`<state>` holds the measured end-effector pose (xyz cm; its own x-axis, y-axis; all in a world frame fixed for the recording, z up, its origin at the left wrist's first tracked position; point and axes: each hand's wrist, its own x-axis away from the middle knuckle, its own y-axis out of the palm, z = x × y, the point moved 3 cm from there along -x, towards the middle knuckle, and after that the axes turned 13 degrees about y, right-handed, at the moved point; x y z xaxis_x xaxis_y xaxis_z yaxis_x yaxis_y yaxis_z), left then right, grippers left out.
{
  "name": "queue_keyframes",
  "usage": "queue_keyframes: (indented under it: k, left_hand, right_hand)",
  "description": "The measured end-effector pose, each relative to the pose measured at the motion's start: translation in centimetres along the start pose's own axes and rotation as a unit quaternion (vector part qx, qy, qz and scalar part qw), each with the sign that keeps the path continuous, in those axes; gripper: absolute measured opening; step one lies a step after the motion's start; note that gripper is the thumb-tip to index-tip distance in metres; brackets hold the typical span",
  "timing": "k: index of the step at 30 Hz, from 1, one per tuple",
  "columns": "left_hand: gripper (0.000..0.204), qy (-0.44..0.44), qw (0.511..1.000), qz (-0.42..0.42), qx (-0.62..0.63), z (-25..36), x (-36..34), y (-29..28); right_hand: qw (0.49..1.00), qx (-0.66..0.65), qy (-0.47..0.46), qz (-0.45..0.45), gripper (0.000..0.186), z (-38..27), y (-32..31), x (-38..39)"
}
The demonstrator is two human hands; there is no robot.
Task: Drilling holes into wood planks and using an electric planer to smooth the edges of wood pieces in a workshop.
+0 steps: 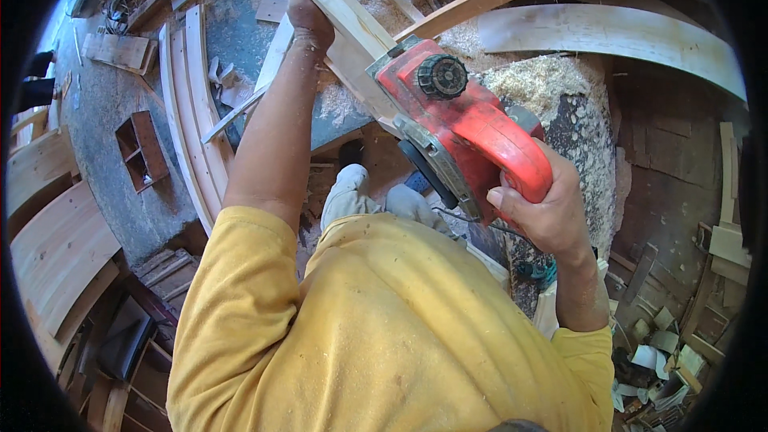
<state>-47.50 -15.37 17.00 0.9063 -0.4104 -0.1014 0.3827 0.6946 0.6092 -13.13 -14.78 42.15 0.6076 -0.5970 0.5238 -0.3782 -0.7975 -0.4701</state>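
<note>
My right hand point(544, 206) is wrapped round the handle of a red electric planer point(488, 132), which has a black ribbed knob point(442, 77) at its front. The planer rests on a pale wooden board point(352, 20) that slants away toward the upper left. At the board's far end, my left hand point(310, 20) grips its left edge; most of its fingers are hidden. The planer's underside and the board's near end are covered by the tool's body.
A heap of wood shavings point(536, 84) lies right of the planer. Long pale planks point(204, 112) stretch along the left, near a small brown wooden box point(142, 150). Curved boards point(616, 32) lie at the upper right. Scraps point(660, 352) are piled at the lower right.
</note>
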Motion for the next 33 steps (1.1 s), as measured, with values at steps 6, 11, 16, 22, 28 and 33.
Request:
queue_keyframes:
  k: [6, 11, 16, 22, 28, 33]
  left_hand:
    - [0.027, -0.077, 0.992, 0.075, 0.063, -0.8, 0.1, -0.4]
    - [0.027, -0.046, 0.997, 0.041, 0.036, 0.2, 0.3, 1.0]
    - [0.023, -0.064, 0.994, 0.022, 0.081, -1.0, -0.5, -0.7]
    - [0.025, -0.132, 0.974, -0.001, 0.183, -3.1, -0.3, -1.2]
    - [0.042, -0.191, 0.943, -0.027, 0.271, -2.6, 1.0, -0.6]
    - [0.046, -0.25, 0.939, -0.003, 0.235, -1.4, 1.5, 0.1]
  right_hand:
    - [1.0, -0.023, -0.01, -0.018, 0.041, -1.8, 1.1, -1.8]
    - [1.0, -0.023, -0.007, -0.01, 0.039, -3.2, 1.7, -3.5]
    - [0.999, 0.011, -0.032, 0.004, 0.038, -5.3, 2.5, -5.1]
    - [0.998, 0.009, -0.062, 0.011, 0.037, -7.5, 3.4, -6.7]
    - [0.984, 0.02, -0.175, 0.032, 0.035, -9.3, 4.3, -10.0]
    - [0.971, 0.114, -0.185, 0.102, 0.033, -11.6, 4.6, -13.5]
